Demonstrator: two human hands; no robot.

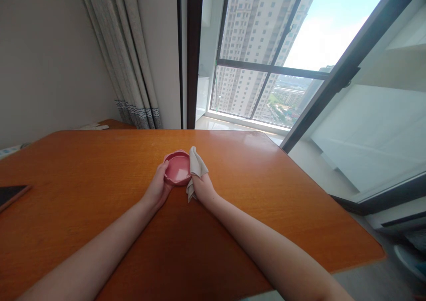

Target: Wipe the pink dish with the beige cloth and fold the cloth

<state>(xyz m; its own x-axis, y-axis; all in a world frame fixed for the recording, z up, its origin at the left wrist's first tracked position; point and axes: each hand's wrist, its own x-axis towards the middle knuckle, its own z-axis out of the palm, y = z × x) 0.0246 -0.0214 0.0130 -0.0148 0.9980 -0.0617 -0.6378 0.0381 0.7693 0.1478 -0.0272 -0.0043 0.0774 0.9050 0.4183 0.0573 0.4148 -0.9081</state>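
Note:
A shallow pink dish (179, 167) with a raised rim is held above the wooden table, its hollow side facing me. My left hand (158, 183) grips its left edge, thumb on the rim and fingers underneath. At the dish's right edge, my right hand (203, 189) is closed on a light grey cloth (198, 163). The cloth lies against the rim there, one end sticking up and another hanging below the hand. Most of the right fingers are hidden behind the cloth and dish.
The brown wooden table (266, 190) spreads across the view. A dark flat object (13, 194) lies at its left edge. Beyond stand a grey curtain (126, 52), a dark door frame (195, 52) and a large window (259, 61).

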